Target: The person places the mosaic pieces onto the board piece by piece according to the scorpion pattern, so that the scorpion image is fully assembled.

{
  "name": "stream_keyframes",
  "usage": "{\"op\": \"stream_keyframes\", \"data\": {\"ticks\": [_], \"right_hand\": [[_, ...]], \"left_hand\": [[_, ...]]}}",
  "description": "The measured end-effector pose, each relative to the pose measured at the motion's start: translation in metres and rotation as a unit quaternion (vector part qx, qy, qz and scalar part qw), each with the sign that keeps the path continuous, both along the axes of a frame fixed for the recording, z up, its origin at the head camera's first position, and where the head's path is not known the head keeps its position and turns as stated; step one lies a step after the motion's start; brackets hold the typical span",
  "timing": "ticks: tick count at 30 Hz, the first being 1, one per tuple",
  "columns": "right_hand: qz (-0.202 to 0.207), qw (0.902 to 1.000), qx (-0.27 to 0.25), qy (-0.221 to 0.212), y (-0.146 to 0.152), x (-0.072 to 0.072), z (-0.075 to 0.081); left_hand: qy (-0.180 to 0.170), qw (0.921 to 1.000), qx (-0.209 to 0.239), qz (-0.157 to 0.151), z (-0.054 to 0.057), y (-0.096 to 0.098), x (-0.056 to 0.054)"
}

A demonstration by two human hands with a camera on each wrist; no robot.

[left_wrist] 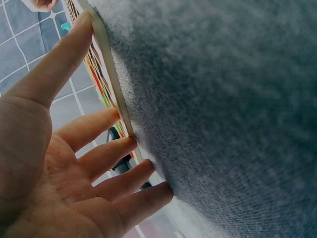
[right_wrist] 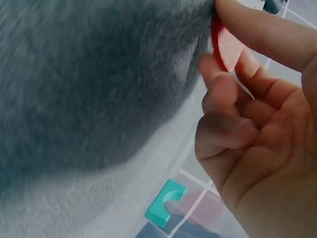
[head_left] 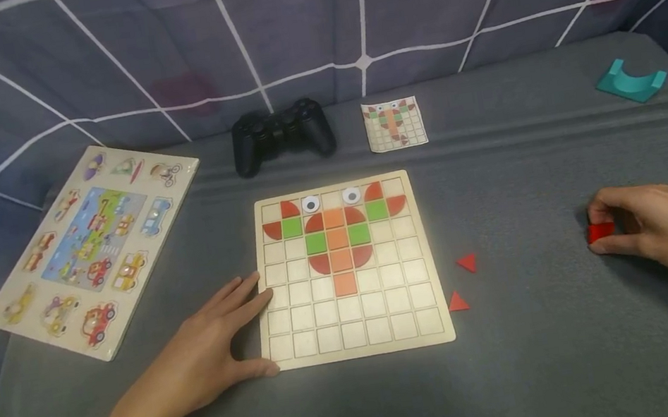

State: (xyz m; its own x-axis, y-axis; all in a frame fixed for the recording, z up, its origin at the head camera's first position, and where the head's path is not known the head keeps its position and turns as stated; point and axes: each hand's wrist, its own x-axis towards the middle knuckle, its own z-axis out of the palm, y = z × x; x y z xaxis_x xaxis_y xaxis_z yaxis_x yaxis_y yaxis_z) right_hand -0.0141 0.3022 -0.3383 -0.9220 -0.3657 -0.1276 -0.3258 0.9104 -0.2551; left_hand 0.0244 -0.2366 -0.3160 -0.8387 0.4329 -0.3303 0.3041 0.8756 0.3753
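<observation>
A square wooden grid board (head_left: 377, 334) lies flat on the grey tabletop, bearing red, orange and green pieces and two googly eyes. Along its left edge my left hand (head_left: 209, 347) rests with fingers and thumb extended; the left wrist view has the fingertips (left_wrist: 130, 144) against the board's rim (left_wrist: 111, 69). Far to the right of the board, my right hand (head_left: 663, 226) pinches a small red piece (head_left: 600, 232) between thumb and finger, close to the tabletop. In the right wrist view this red piece (right_wrist: 229, 48) shows a curved edge. The fingers partly hide it.
Two red triangles (head_left: 467, 262) lie just right of the board. Behind it are a black game controller (head_left: 281, 134) and a pattern card (head_left: 395, 125). A vehicle puzzle board (head_left: 156, 290) lies at the left, a teal curved block (head_left: 630, 83) at the back right.
</observation>
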Motion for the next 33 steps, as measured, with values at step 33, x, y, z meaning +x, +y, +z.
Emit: {"op": "stream_keyframes", "data": {"ticks": [33], "right_hand": [[0.132,0.9441,-0.299,-0.043,-0.084,-0.007,0.010]], "left_hand": [[0.007,0.9999,0.012,-0.007,-0.002,-0.001,-0.002]]}}
